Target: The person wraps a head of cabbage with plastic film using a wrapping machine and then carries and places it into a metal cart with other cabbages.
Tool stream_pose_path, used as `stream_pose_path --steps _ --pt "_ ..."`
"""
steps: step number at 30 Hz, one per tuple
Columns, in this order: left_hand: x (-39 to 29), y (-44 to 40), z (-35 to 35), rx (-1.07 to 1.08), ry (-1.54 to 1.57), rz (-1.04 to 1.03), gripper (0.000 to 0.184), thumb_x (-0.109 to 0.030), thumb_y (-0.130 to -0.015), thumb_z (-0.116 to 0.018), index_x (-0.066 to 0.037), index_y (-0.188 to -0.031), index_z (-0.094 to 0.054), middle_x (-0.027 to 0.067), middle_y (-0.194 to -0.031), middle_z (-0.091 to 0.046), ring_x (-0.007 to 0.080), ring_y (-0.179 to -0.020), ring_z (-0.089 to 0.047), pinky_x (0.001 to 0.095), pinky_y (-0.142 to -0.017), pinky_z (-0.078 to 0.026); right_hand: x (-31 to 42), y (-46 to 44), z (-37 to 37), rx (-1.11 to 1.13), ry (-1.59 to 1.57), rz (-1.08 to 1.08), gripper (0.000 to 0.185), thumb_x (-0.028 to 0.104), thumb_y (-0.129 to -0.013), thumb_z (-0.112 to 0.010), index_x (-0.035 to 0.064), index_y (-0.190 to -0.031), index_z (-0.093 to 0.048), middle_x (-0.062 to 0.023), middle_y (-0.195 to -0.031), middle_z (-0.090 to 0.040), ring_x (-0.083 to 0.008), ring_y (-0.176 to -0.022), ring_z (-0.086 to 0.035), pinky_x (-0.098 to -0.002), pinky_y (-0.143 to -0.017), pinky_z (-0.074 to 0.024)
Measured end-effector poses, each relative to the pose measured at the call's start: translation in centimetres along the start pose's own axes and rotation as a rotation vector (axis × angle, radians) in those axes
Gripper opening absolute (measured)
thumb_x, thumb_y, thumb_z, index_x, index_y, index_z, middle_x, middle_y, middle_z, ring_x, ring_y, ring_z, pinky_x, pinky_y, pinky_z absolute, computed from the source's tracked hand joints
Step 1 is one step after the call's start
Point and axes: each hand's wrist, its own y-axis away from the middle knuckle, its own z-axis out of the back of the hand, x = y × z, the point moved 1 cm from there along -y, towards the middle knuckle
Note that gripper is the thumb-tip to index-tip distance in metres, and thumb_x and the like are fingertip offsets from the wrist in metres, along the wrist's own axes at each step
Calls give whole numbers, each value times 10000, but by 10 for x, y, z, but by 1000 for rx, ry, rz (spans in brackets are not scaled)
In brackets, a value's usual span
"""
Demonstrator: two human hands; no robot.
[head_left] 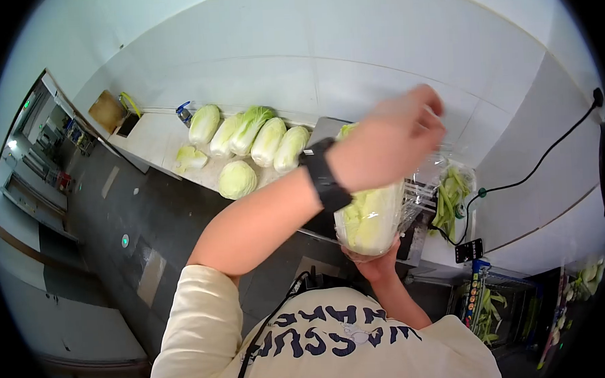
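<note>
A napa cabbage (370, 223) with clear plastic film on it is held up in front of my chest. My right hand (378, 261) supports it from below, fingers partly hidden behind it. Above the cabbage passes my left hand (405, 137), wearing a black watch (325, 174) on its wrist. Its fingers look curled but are blurred, so I cannot make out whether they grip anything. Clear plastic film (417, 194) stretches from the cabbage toward the right, over a wrapping machine partly hidden by my arm.
Several napa cabbages (269, 142) lie along the white counter (155, 136), with a round cabbage (237, 180) near its front edge and loose leaves (190, 158) beside them. Green trimmings (451, 199) lie at right. A black cable (531, 175) runs down the wall. A crate (510, 308) stands low right.
</note>
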Motion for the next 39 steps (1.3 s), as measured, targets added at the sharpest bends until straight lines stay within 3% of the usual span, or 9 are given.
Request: stream_pose_path --steps 2,6,11,15,21,24,29,33,39 --pt "8 14 26 -104 91 47 122 -22 -983 -562 1 -1098 -526 69 -930 -634 133 -848 -640 274 -744 -526 4 2 -9 -12 34 33 966 705 -849 -615 162 -1574 -282 -93 -1560 -412 -326 -1391 -468 -516 -1099 -450" --pt "36 90 25 -312 -379 16 131 -2 -901 -634 -6 -1017 -574 95 -910 -596 194 -798 -586 295 -724 -504 7 8 -9 -47 47 82 948 666 -838 -656 139 -1553 -325 -82 -1533 -456 -288 -1380 -491 -497 -1098 -466" --pt "73 117 -22 -345 -573 -77 270 -12 -823 -711 -26 -1076 -616 149 -1092 -567 350 -1000 -555 428 -859 -468 10 5 -18 -27 42 76 944 699 -833 -644 163 -1547 -336 -62 -1526 -464 -272 -1375 -497 -473 -1097 -464" --pt "33 97 -26 -337 -758 -197 316 -142 -776 -772 -40 -1041 -635 120 -1053 -558 317 -973 -566 421 -805 -464 9 3 -21 -78 56 118 924 728 -839 -618 192 -1540 -345 -34 -1517 -473 -252 -1370 -502 -470 -1113 -449" --pt "41 56 -73 -58 -1098 -74 153 -142 -846 -702 -71 -894 -576 100 -927 -539 280 -871 -607 392 -725 -479 5 -4 -8 -126 56 106 854 739 -871 -554 231 -1528 -357 13 -1475 -509 -217 -1326 -545 -428 -1036 -520" --pt "43 66 -68 -181 -668 -82 122 -112 -871 -671 -66 -887 -560 102 -860 -558 250 -788 -634 384 -653 -489 9 3 -14 -127 116 162 844 740 -879 -536 225 -1525 -361 4 -1458 -525 -225 -1304 -563 -421 -972 -549" --pt "37 88 -36 -269 -195 264 182 -151 -886 -695 -22 -942 -579 103 -831 -582 311 -694 -616 384 -601 -499 13 6 -7 17 11 140 884 741 -854 -584 189 -1512 -376 -28 -1405 -556 -209 -1159 -628 -365 -791 -567" --pt "25 84 -60 -180 -769 -147 178 -146 -844 -724 -45 -897 -587 83 -903 -565 293 -715 -610 369 -601 -489 11 8 -15 -159 65 179 913 737 -823 -633 189 -1508 -381 -24 -1388 -567 -192 -1124 -636 -346 -751 -560" --pt "38 92 -60 -213 -551 -75 125 -72 -848 -701 -37 -889 -588 112 -855 -559 303 -692 -590 384 -601 -482 12 7 -7 -96 72 175 931 743 -816 -634 199 -1522 -366 -26 -1418 -545 -202 -1189 -608 -363 -837 -553"
